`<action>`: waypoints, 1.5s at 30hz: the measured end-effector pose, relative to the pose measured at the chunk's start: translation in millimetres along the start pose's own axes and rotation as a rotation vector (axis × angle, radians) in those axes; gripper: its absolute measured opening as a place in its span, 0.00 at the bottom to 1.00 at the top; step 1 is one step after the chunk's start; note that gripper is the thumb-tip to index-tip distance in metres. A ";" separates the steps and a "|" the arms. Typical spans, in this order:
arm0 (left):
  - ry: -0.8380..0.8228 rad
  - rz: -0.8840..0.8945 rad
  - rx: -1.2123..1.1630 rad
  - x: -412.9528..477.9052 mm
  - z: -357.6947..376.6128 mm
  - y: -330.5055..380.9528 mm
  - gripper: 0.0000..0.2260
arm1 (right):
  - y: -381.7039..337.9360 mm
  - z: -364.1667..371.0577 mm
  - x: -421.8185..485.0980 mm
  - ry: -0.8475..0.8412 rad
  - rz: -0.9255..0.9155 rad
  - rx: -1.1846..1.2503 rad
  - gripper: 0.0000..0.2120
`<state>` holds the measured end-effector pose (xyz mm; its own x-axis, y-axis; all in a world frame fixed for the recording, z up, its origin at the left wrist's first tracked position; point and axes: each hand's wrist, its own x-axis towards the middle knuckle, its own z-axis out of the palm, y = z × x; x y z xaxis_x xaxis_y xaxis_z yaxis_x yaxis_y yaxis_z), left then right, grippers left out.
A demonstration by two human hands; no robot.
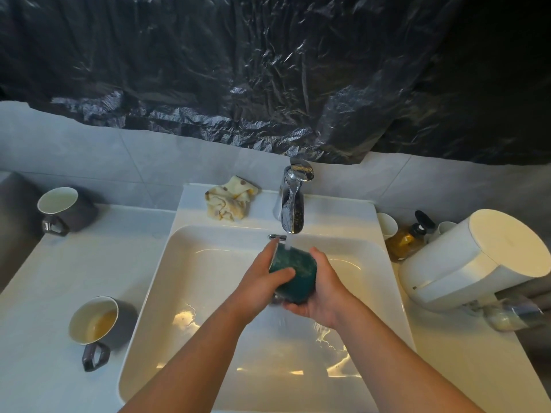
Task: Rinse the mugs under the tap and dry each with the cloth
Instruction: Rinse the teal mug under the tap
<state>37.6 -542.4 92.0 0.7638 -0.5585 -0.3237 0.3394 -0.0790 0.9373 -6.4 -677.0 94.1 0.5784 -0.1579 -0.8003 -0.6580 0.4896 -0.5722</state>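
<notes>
A teal mug (295,274) lies tilted on its side over the white sink (190,293), directly beneath the spout of the chrome tap (293,204), with a stream of water (287,245) striking its upper edge and running off below. Both hands enclose it. The left hand (258,283) grips the mug from the left, its thumb laid across the mug's wall and its fingers reaching towards the rim. The right hand (323,293) cups the mug from the right and underneath, fingers curled round its base. Whether the handle is held cannot be told. On the sink's back ledge, just left of the tap, lies a crumpled cream cloth (231,201) with dark spots. Two grey mugs stand on the white desk (38,308) left of the sink: the near grey mug (98,323) holds a brownish liquid, the far grey mug (64,208) shows a pale interior. Right of the sink stand a white cup (387,225), an amber pump bottle (404,241) and a large white cylindrical appliance (477,257). Black plastic sheeting (268,70) covers the tiled wall above.
</notes>
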 end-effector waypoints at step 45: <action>0.070 -0.227 -0.120 -21.6 0.5 4.3 0.14 | 4.7 1.1 -5.7 0.097 -0.257 -0.036 0.23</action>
<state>22.2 -531.1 103.1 0.6954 -0.4791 -0.5356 0.5657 -0.0947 0.8191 -12.2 -672.9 96.1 0.6806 -0.3555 -0.6406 -0.5135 0.3921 -0.7633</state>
